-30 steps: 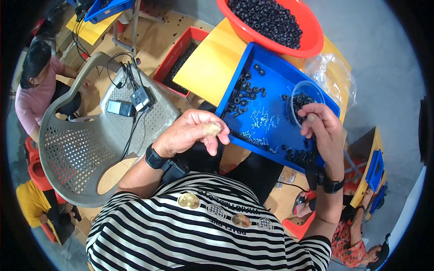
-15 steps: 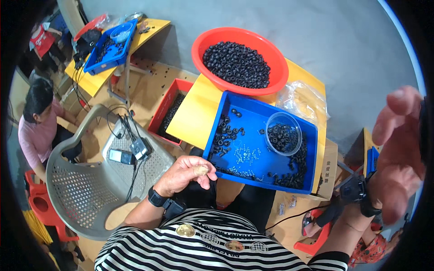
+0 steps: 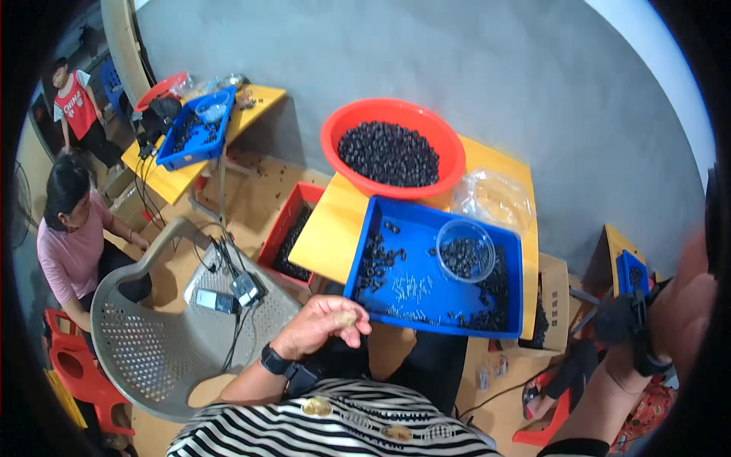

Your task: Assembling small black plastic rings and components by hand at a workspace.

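Head view: left hand (image 3: 324, 329) pinches one small piece (image 3: 346, 318); right hand's (image 3: 685, 308) grip unclear.

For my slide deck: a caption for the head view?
Left hand pinches a small piece beside the blue tray; right hand raised off to the side.

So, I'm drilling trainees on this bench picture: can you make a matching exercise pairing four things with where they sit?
Things:
1. red basin
2. clear round cup
3. left hand
4. grey plastic chair

Places:
a. inside the blue tray, right of centre
b. at the yellow table's far end, full of black parts
c. on the person's left, with gadgets and cables on its seat
d. just short of the tray's near left corner

Pairs: 1-b, 2-a, 3-d, 4-c
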`<state>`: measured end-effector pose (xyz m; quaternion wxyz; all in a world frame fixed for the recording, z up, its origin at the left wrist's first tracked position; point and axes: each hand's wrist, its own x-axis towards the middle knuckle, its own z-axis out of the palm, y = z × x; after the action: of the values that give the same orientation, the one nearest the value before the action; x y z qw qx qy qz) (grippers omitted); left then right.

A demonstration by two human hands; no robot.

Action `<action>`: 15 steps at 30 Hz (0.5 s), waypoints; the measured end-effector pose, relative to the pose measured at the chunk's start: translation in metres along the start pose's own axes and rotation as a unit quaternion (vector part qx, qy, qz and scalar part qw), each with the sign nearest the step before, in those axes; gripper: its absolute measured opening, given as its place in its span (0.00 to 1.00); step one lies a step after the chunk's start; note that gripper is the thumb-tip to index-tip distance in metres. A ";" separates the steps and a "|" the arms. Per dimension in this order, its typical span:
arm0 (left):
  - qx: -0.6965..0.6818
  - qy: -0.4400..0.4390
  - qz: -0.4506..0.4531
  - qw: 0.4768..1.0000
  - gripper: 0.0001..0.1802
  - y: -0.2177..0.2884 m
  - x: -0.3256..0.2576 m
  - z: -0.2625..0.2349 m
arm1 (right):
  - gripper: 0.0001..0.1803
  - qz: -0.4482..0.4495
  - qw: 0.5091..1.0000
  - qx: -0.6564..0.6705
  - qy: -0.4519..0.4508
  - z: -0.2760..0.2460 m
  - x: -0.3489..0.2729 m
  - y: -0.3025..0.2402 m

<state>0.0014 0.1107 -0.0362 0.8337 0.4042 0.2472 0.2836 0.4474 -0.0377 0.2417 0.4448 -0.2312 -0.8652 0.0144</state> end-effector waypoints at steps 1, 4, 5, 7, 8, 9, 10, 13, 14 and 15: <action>0.000 -0.002 -0.009 1.000 0.13 0.002 -0.005 0.000 | 0.25 -0.014 1.000 -0.002 0.010 0.057 0.037 -0.009; 0.036 -0.020 -0.015 0.999 0.15 -0.003 -0.013 0.002 | 0.24 -0.062 0.997 -0.042 0.003 -0.010 -0.001 -0.032; 0.022 -0.019 -0.019 0.999 0.15 -0.005 -0.018 0.000 | 0.23 -0.078 0.995 -0.057 -0.001 -0.001 0.022 -0.037; 0.015 -0.020 -0.009 1.000 0.14 -0.006 -0.028 0.000 | 0.23 -0.102 0.991 -0.091 -0.013 0.024 0.075 -0.052; 0.010 0.003 -0.025 1.000 0.12 -0.006 -0.031 0.001 | 0.22 -0.111 0.988 -0.106 -0.016 0.043 0.102 -0.056; 0.006 -0.011 -0.026 1.000 0.13 -0.013 -0.026 -0.005 | 0.22 -0.116 0.986 -0.119 -0.020 0.062 0.129 -0.057; -0.002 -0.020 -0.034 0.999 0.13 -0.018 -0.027 -0.011 | 0.21 -0.115 0.985 -0.125 -0.024 0.085 0.154 -0.058; -0.032 0.005 -0.001 0.999 0.11 -0.013 -0.029 0.004 | 0.20 -0.072 0.990 -0.111 -0.037 0.121 0.191 -0.069; -0.036 0.006 0.007 0.999 0.11 -0.010 -0.023 0.000 | 0.20 -0.059 0.992 -0.107 -0.037 0.126 0.199 -0.068; -0.045 0.001 0.002 0.999 0.10 -0.008 -0.021 0.001 | 0.20 -0.046 0.993 -0.102 -0.037 0.135 0.208 -0.067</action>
<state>-0.0106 0.0916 -0.0386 0.8503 0.3666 0.2344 0.2962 0.2136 0.0131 0.3347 0.3868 -0.2345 -0.8877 -0.0859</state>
